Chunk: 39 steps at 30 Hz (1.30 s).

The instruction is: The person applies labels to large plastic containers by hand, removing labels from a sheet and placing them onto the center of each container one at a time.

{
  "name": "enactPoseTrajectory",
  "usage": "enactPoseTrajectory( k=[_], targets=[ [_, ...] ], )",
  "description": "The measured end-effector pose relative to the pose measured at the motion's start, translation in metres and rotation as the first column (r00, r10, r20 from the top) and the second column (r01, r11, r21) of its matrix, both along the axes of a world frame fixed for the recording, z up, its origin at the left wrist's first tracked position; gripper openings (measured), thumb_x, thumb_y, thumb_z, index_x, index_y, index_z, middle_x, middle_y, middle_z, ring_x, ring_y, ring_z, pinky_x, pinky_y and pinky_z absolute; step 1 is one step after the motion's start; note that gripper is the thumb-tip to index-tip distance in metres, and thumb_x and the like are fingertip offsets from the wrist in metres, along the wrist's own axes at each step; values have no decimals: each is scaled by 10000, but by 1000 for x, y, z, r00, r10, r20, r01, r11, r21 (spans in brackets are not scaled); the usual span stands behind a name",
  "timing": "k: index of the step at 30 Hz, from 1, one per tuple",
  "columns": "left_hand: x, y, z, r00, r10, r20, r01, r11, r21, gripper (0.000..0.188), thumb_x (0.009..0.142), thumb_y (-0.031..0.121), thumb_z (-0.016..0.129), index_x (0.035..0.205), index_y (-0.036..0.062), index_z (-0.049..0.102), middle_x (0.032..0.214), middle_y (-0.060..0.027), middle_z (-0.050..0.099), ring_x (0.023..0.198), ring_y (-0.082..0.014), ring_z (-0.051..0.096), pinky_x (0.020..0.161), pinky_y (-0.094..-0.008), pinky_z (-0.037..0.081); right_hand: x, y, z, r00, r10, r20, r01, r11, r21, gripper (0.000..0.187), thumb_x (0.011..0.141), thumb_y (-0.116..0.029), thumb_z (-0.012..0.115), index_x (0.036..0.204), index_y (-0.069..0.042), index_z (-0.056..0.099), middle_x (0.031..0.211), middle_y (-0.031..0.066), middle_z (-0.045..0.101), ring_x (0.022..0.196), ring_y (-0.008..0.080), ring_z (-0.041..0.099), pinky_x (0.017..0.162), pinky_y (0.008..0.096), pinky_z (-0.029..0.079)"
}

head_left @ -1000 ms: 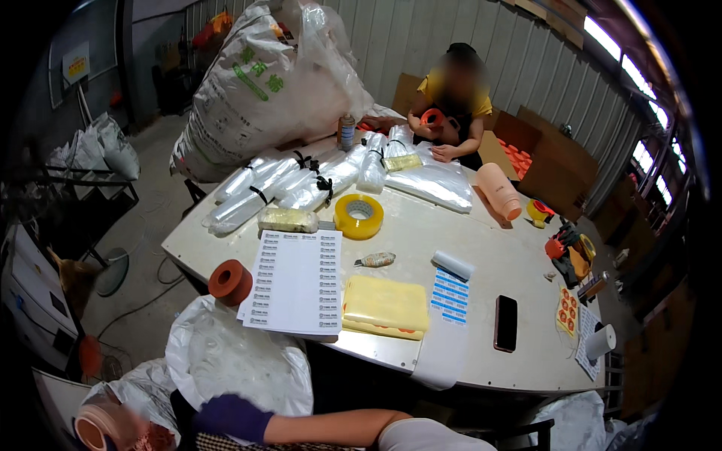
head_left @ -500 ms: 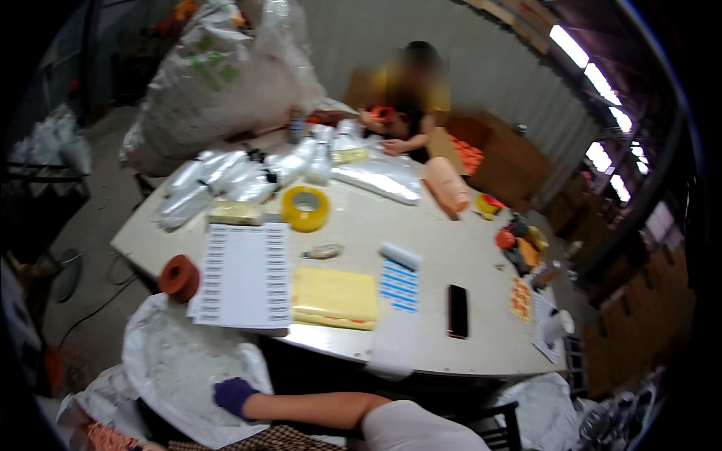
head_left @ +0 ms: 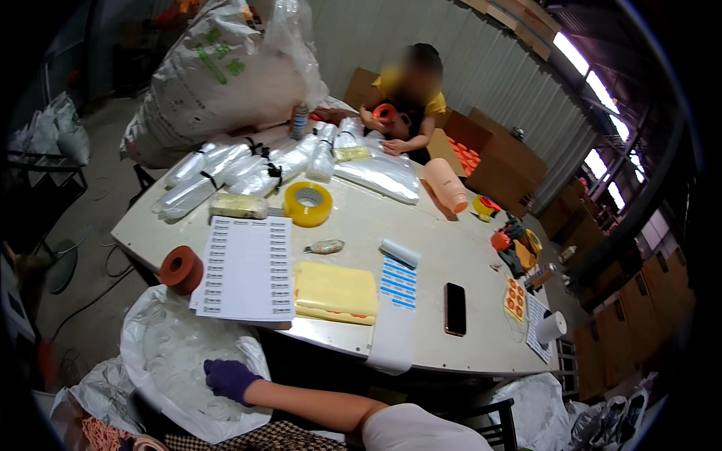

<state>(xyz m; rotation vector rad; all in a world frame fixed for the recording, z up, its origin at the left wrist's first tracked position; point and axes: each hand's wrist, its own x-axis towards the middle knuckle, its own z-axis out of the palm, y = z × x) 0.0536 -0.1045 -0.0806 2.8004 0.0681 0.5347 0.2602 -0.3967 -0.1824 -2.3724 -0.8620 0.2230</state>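
My right hand (head_left: 232, 380), in a purple glove, reaches across to the left into a white plastic bag (head_left: 154, 302) by the table's near edge. Inside lie many clear plastic ring-shaped pieces (head_left: 167, 353). The fingers are bunched and point down among these pieces; what they grip, if anything, is hidden. At the bottom edge a sliver of purple (head_left: 126, 444), seemingly my left glove, shows beside a pale pink round rim (head_left: 149, 443). Its fingers are cut off from view.
On the white table (head_left: 353, 233) lie label sheets (head_left: 248, 267), a yellow package (head_left: 335, 292), a yellow tape roll (head_left: 308, 204), a brown tape roll (head_left: 181, 269), a phone (head_left: 455, 309) and a pink bottle (head_left: 445, 184). Across it a person (head_left: 406, 113) handles an orange-red object.
My right hand has shifted slightly left and up within the bag. The pink round rim has come into sight at the bottom edge. The view has shifted slightly.
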Motion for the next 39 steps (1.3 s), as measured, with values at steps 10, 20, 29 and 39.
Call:
enactPoseTrajectory(
  k=[10, 20, 29, 39],
  targets=[
    [-41, 19, -17, 985, 169, 28, -158, 957, -242, 1066, 637, 241, 852, 1523, 8, 307, 1502, -220, 413, 1359, -341, 456, 1135, -431, 360, -55, 59, 88, 526, 521, -672, 62, 765, 641, 727, 849, -145, 703, 1495, -104, 372, 832, 46, 640, 635, 133, 576, 634, 294, 497],
    [-27, 17, 27, 961, 122, 246, -25, 931, -364, 962, 625, 386, 938, 1378, 1, 479, 1243, -187, 599, 1224, -341, 563, 1047, -463, 426, -59, 81, 37, 831, 546, -106, -556, 819, -143, 312, 943, -281, 562, 1233, -270, 678, 1095, 84, 706, 938, 303, 696, 774, 426, 551],
    [-3, 12, 99, 994, -41, 99, 66, 963, -263, 794, 645, 372, 897, 1295, 60, 565, 1253, -167, 618, 1170, -375, 594, 1037, -470, 434, -80, 83, 66, 754, 409, 514, -499, 866, 43, 227, 843, -178, 691, 1017, -31, 693, 1146, 109, 639, 1013, 302, 648, 805, 411, 553],
    [19, 5, 105, 942, -182, 281, 245, 947, -208, 1067, 649, 305, 916, 1482, -60, 357, 1284, -136, 640, 1146, -338, 607, 1031, -445, 440, -58, 92, 189, 759, 646, -76, -428, 584, 690, 309, 798, -47, 791, 1086, 27, 708, 897, 118, 719, 747, 205, 695, 678, 310, 548]
  ],
)
